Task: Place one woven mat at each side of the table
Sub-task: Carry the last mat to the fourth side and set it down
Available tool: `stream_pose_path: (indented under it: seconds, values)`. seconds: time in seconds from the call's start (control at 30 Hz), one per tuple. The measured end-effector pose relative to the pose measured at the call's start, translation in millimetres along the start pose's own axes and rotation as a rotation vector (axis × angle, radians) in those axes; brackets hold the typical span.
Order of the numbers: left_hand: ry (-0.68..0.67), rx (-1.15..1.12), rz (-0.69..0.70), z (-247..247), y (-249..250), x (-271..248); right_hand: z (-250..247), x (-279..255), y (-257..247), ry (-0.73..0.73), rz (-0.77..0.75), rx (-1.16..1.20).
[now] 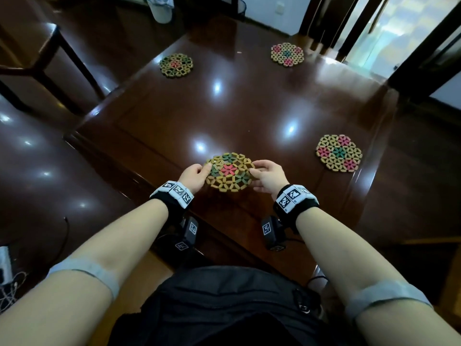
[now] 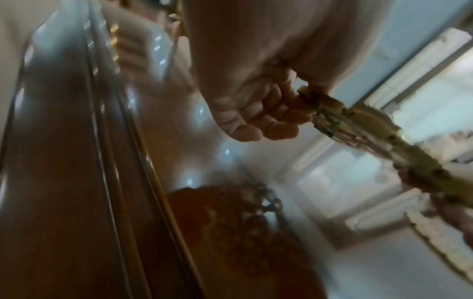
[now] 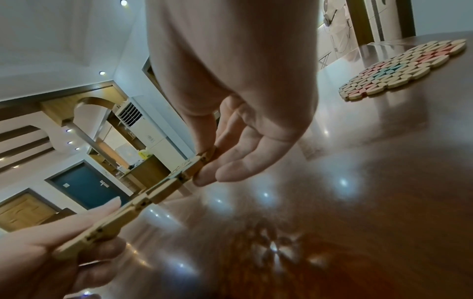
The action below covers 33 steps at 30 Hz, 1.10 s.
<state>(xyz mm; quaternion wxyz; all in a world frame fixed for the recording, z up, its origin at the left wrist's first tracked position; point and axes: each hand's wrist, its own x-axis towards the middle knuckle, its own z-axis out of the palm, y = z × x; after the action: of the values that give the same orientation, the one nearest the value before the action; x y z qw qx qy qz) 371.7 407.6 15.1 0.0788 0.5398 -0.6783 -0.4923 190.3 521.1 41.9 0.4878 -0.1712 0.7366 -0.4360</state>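
A round woven mat (image 1: 230, 174) with a red flower centre hangs just above the near edge of the dark glossy table (image 1: 249, 116). My left hand (image 1: 193, 177) pinches its left rim and my right hand (image 1: 268, 177) pinches its right rim. In the left wrist view the curled fingers (image 2: 258, 117) hold the mat's edge (image 2: 358, 125). In the right wrist view the thumb and fingers (image 3: 230, 165) pinch the mat's edge (image 3: 163, 190), which floats above its reflection. Three other mats lie flat: far left (image 1: 176, 65), far right (image 1: 287, 54), near right (image 1: 338, 153), the last also seen as the mat (image 3: 399, 70).
A dark wooden chair (image 1: 47, 58) stands at the table's far left. A white bin (image 1: 161, 8) sits on the floor beyond the table. Cables and a power strip (image 1: 5, 265) lie at the lower left. Dark door frames (image 1: 424, 58) rise at the right.
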Motion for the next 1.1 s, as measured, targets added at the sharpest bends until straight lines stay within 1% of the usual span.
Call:
stream_pose_path:
  seconds: [0.1, 0.33, 0.43, 0.5, 0.6, 0.73, 0.77, 0.83, 0.93, 0.97, 1.03, 1.1]
  values:
    - [-0.081, 0.125, 0.056, -15.0, -2.0, 29.4, 12.3, 12.2, -4.4, 0.031, 0.013, 0.004]
    - [-0.310, 0.384, 0.097, -58.9, -2.8, 106.9, 49.6, 48.7, -17.1, 0.156, 0.087, -0.020]
    - [-0.397, 0.537, 0.134, -76.3, -3.6, 124.1, 71.2, 55.2, -18.4, 0.162, 0.121, -0.067]
    - [-0.447, 0.643, 0.166, -86.2, -4.5, 132.3, 87.6, 58.4, -18.8, 0.178, 0.148, -0.160]
    - [-0.515, 0.737, 0.192, -92.0, -9.8, 133.6, 106.0, 54.4, -19.2, 0.188, 0.174, -0.373]
    - [-0.609, 0.897, 0.249, -88.7, -14.2, 131.7, 109.9, 49.0, -19.0, 0.208, 0.209, -0.553]
    - [-0.616, 0.934, 0.256, -87.1, -14.0, 131.3, 108.8, 48.1, -17.5, 0.199, 0.221, -0.591]
    - [-0.582, 0.968, 0.261, -86.1, -10.8, 129.8, 105.5, 45.8, -15.3, 0.191, 0.225, -0.652]
    - [-0.459, 0.918, 0.316, -86.5, -8.6, 128.8, 100.5, 41.6, -10.5, 0.225, 0.179, -0.651]
    - [-0.405, 0.873, 0.364, -87.3, -8.5, 128.3, 99.8, 40.3, -7.7, 0.222, 0.163, -0.640]
    - [-0.337, 0.798, 0.515, -87.3, -9.7, 129.8, 100.7, 38.6, -1.7, 0.179, 0.145, -0.650]
    - [-0.377, 0.831, 0.658, -86.5, -13.9, 130.8, 105.0, 37.5, 4.0, 0.139, 0.144, -0.704]
